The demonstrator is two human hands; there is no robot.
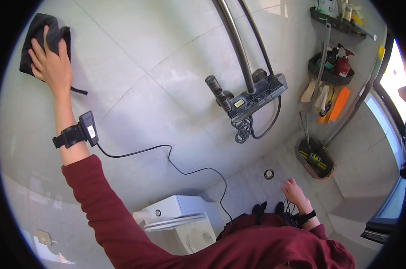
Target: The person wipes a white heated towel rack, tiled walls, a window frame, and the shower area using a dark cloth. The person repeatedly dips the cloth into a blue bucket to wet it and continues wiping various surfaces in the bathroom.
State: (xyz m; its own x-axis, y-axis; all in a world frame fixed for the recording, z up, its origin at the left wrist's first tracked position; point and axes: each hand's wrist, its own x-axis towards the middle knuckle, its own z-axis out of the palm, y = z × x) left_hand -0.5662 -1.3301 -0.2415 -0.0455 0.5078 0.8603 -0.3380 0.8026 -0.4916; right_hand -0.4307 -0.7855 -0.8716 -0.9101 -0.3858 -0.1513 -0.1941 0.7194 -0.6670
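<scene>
My left hand (56, 71) reaches to the upper left and presses a dark grey cloth (42, 28) against the pale tiled wall (117, 85). Its fingers lie spread over the cloth, with a fold rising beside them, and a short dark strap end sticks out below. A black band with a small device (89, 128) circles my left wrist, its cable running down toward my body. Low on the right, my right hand (295, 192) hangs with fingers loosely bent and apart, nothing visible in it; a black strap (305, 217) is on that wrist.
A shower mixer (256, 98) with a riser pipe and coiled hose juts from the wall. Below stands a white toilet (189, 224). A round floor drain (269, 174), a mop bucket (315, 163) and corner shelves (330, 74) with bottles are on the right, by a window (393, 80).
</scene>
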